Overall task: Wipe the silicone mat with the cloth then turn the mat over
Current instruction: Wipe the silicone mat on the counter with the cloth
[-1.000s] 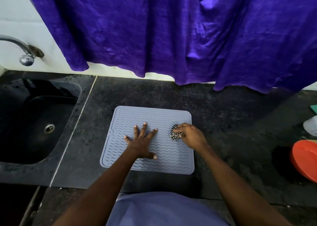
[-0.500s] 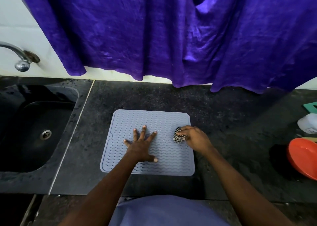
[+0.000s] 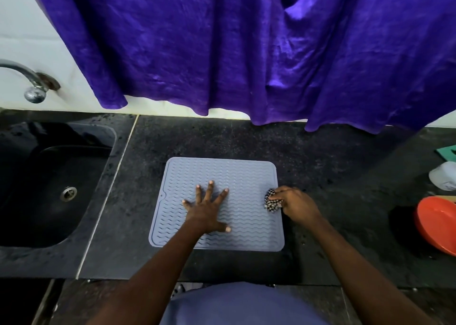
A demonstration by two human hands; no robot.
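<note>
A grey silicone mat (image 3: 222, 174) with a wavy ribbed top lies flat on the dark stone counter. My left hand (image 3: 206, 210) presses flat on the mat's middle, fingers spread wide. My right hand (image 3: 294, 203) is closed around a bunched black-and-white checked cloth (image 3: 271, 201), which rests on the mat's right edge, about halfway along it. Most of the cloth is hidden inside my fist.
A dark sink (image 3: 49, 189) with a metal tap (image 3: 32, 83) lies to the left. A purple curtain (image 3: 246, 53) hangs over the back wall. An orange bowl (image 3: 438, 223), a white container (image 3: 444, 179) and a green item (image 3: 447, 152) sit at the far right.
My right hand has slid the cloth rightwards across the mat, from right of centre to the mat's right edge. My left hand has stayed pressed in place.
</note>
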